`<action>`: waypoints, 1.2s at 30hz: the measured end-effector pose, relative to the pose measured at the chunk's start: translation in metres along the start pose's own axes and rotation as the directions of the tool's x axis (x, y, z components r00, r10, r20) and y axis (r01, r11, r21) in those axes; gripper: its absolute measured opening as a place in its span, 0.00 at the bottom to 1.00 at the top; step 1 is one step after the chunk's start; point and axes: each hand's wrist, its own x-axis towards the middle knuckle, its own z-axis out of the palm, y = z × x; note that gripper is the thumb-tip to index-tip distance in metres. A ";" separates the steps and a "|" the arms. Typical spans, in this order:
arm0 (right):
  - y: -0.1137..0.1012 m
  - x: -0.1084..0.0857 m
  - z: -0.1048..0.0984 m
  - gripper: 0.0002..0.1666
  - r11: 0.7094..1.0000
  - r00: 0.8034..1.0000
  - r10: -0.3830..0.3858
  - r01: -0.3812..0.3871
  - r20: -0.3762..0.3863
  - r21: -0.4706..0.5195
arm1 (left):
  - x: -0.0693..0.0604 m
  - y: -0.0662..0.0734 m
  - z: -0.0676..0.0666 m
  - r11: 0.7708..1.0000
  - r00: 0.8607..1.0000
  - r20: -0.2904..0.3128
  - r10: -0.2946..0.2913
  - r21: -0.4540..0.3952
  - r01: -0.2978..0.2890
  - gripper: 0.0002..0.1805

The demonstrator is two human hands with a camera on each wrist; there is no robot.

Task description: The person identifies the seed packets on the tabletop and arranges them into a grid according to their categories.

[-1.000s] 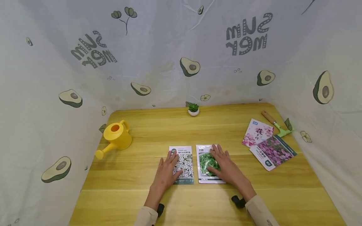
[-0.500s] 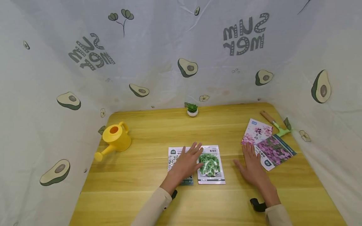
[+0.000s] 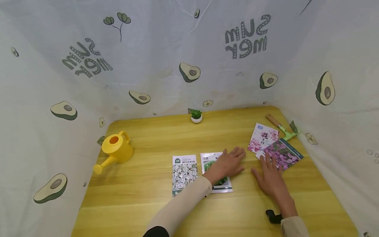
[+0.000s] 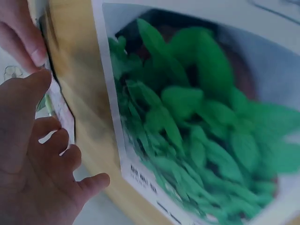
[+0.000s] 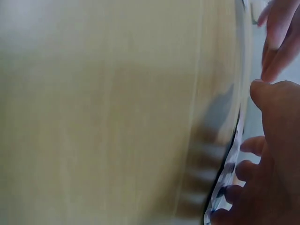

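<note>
The green-leaf seed packet (image 3: 209, 164) is partly hidden by the left hand (image 3: 231, 163), the purple-flower packet (image 3: 285, 154) by the right hand (image 3: 270, 179), both with fingers spread; far right, a garden tool (image 3: 280, 126) is seen.

Soft, fairly even light fills the head view, where the table (image 3: 142, 184) and cloth (image 3: 160, 42) look reasonably clear, the cloth greyer toward the top and a pale sheen lying on the table at lower middle. The left wrist view is dimmer and cooler, with the packet (image 4: 187, 122) soft in focus and the left hand (image 4: 42, 178) in muted shade. The right wrist view is hazy and blurred, whitish glare washing its upper left corner and dark streaked shadows falling beside the right hand (image 5: 276, 173).
</note>
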 end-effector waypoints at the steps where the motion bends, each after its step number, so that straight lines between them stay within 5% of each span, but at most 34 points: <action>1: 0.001 -0.001 0.001 0.48 1.000 1.000 -0.003 0.003 -0.001 -0.001 | 0.005 0.003 0.001 1.000 1.000 0.007 -0.003 0.010 0.003 0.40; 8: 0.005 -0.002 0.006 0.46 0.999 0.999 -0.033 0.034 -0.040 0.013 | 0.032 0.018 0.003 0.993 1.000 -0.023 -0.015 0.118 0.017 0.38; 17: 0.009 -0.004 0.006 0.46 0.998 0.997 -0.043 0.046 -0.063 0.042 | 0.047 0.030 -0.002 0.989 0.995 0.074 -0.069 0.133 0.059 0.38; 27: 0.009 -0.011 0.005 0.46 0.997 0.998 -0.037 0.041 -0.059 0.061 | 0.044 0.034 -0.006 0.971 0.992 0.098 -0.080 0.234 0.055 0.35; 36: 0.011 -0.015 0.004 0.46 0.997 0.996 -0.043 0.048 -0.084 0.067 | 0.042 0.030 -0.004 0.977 0.997 0.057 -0.061 0.206 0.048 0.34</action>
